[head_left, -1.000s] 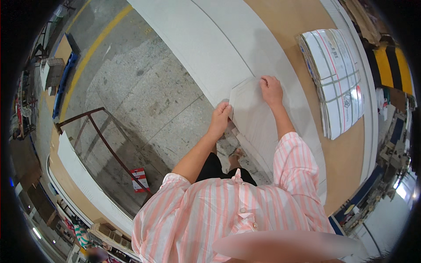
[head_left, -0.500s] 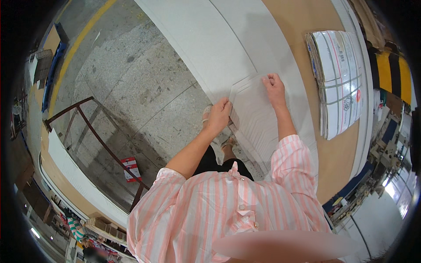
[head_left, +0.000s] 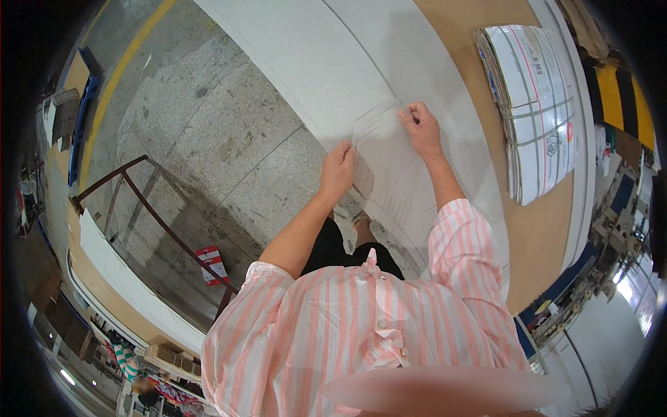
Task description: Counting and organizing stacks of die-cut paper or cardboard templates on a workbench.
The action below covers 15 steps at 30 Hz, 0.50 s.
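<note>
Between my two hands lies a fanned stack of thin pale sheets [head_left: 389, 163], its edges showing as several stepped lines, partly smeared. My left hand [head_left: 338, 170] is closed in a pinch on the near left edge of these sheets. At their far right corner my right hand [head_left: 422, 131] pinches the edge, thumb and forefinger together. Underneath and beyond spreads a large white panel [head_left: 306, 52] with a dark seam, which meets the far edge of the sheets. The fingertips hide how many sheets each hand grips.
A strapped bundle of flat white cartons [head_left: 538, 118] sits on brown board [head_left: 467, 35] to the right. On the left, a rusty metal frame [head_left: 149, 205] stands on the concrete floor [head_left: 201, 104], near a red and white packet [head_left: 210, 264]. Another person [head_left: 125, 361] appears far off at lower left.
The whole view has shifted slightly. My right hand's fingers reach a little more over the sheets' far corner, and the stepped edges look more smeared. My left hand keeps its pinch.
</note>
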Each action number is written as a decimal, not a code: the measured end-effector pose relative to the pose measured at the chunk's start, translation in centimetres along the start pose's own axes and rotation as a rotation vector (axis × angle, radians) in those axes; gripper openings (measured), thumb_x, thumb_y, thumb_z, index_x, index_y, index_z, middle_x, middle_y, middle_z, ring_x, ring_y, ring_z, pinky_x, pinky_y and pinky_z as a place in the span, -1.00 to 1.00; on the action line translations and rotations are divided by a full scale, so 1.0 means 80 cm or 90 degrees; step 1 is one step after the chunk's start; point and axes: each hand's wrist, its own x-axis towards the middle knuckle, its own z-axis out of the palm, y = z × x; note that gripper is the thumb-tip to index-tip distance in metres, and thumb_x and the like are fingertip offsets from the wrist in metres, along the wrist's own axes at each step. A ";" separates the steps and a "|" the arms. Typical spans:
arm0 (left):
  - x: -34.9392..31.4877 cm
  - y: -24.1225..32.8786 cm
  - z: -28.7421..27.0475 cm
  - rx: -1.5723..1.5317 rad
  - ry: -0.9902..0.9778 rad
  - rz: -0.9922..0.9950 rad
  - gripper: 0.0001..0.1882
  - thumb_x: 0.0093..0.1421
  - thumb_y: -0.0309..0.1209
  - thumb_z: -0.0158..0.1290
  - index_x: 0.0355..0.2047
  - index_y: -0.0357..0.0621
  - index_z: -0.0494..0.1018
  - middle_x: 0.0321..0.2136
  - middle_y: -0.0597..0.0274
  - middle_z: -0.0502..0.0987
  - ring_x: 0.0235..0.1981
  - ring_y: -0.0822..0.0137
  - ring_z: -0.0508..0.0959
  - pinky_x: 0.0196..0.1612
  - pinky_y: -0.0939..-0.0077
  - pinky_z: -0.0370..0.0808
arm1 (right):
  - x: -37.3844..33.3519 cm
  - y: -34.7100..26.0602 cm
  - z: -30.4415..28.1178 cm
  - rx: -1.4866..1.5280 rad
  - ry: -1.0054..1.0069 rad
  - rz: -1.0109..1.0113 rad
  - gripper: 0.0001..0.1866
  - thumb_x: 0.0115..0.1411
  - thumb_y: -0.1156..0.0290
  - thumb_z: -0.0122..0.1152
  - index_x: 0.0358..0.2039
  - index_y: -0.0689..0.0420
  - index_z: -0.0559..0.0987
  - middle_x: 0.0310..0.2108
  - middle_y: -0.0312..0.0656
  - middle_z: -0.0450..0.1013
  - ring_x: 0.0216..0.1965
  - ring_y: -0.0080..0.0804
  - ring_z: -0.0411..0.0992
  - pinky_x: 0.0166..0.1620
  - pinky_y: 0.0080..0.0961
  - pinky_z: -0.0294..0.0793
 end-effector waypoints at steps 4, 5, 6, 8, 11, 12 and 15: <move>-0.003 0.042 -0.004 0.047 0.074 0.109 -0.81 0.12 -0.39 -0.11 -0.33 -0.23 0.40 -0.52 0.01 0.42 -0.51 0.06 0.44 -0.40 0.28 0.36 | 0.003 0.020 -0.003 0.035 0.030 0.013 -0.74 0.04 0.30 0.20 -0.36 0.19 0.42 -0.61 -0.29 0.37 -0.57 -0.59 0.24 -0.43 -0.60 0.29; -0.009 0.056 -0.009 0.142 0.176 0.195 -0.82 0.10 -0.41 -0.08 -0.33 -0.23 0.42 -0.49 0.04 0.42 -0.48 0.09 0.44 -0.38 0.27 0.37 | 0.003 0.020 -0.005 0.068 0.003 0.026 -0.75 0.04 0.32 0.20 -0.35 0.19 0.43 -0.60 -0.30 0.39 -0.56 -0.60 0.25 -0.42 -0.61 0.30; -0.007 0.063 -0.009 0.143 0.173 0.195 -0.82 0.10 -0.41 -0.08 -0.33 -0.23 0.42 -0.49 0.04 0.42 -0.48 0.09 0.44 -0.38 0.27 0.37 | 0.003 0.021 -0.007 0.102 -0.024 0.039 -0.76 0.04 0.33 0.19 -0.35 0.20 0.44 -0.59 -0.31 0.40 -0.55 -0.61 0.26 -0.41 -0.63 0.30; 0.008 0.072 -0.013 0.262 0.144 0.377 -0.80 0.03 -0.41 -0.03 -0.31 -0.18 0.44 -0.44 0.09 0.42 -0.38 0.11 0.43 -0.33 0.25 0.38 | 0.006 0.018 -0.009 0.138 -0.032 0.053 -0.78 0.04 0.35 0.19 -0.34 0.19 0.44 -0.57 -0.32 0.41 -0.55 -0.63 0.26 -0.40 -0.64 0.30; 0.019 0.083 0.007 0.368 0.098 0.343 -0.76 0.00 -0.40 -0.01 -0.30 -0.23 0.44 -0.42 0.08 0.42 -0.32 0.10 0.40 -0.31 0.26 0.39 | 0.007 0.019 -0.008 0.165 -0.037 0.037 -0.80 0.04 0.38 0.17 -0.33 0.18 0.45 -0.56 -0.32 0.42 -0.53 -0.63 0.27 -0.39 -0.66 0.30; 0.021 0.085 0.007 0.368 0.095 0.346 -0.76 0.00 -0.40 -0.01 -0.30 -0.23 0.44 -0.42 0.08 0.42 -0.32 0.10 0.40 -0.31 0.26 0.39 | 0.007 0.021 -0.008 0.158 -0.037 0.007 -0.81 0.05 0.39 0.17 -0.33 0.17 0.45 -0.57 -0.32 0.42 -0.53 -0.62 0.28 -0.38 -0.66 0.31; 0.022 0.089 0.011 0.397 0.092 0.342 -0.73 -0.02 -0.39 0.00 -0.29 -0.24 0.44 -0.43 0.06 0.42 -0.33 0.04 0.39 -0.30 0.25 0.39 | 0.000 0.019 -0.013 0.148 -0.015 0.019 -0.78 0.06 0.39 0.15 -0.26 0.15 0.47 -0.52 -0.29 0.45 -0.48 -0.58 0.34 -0.33 -0.63 0.35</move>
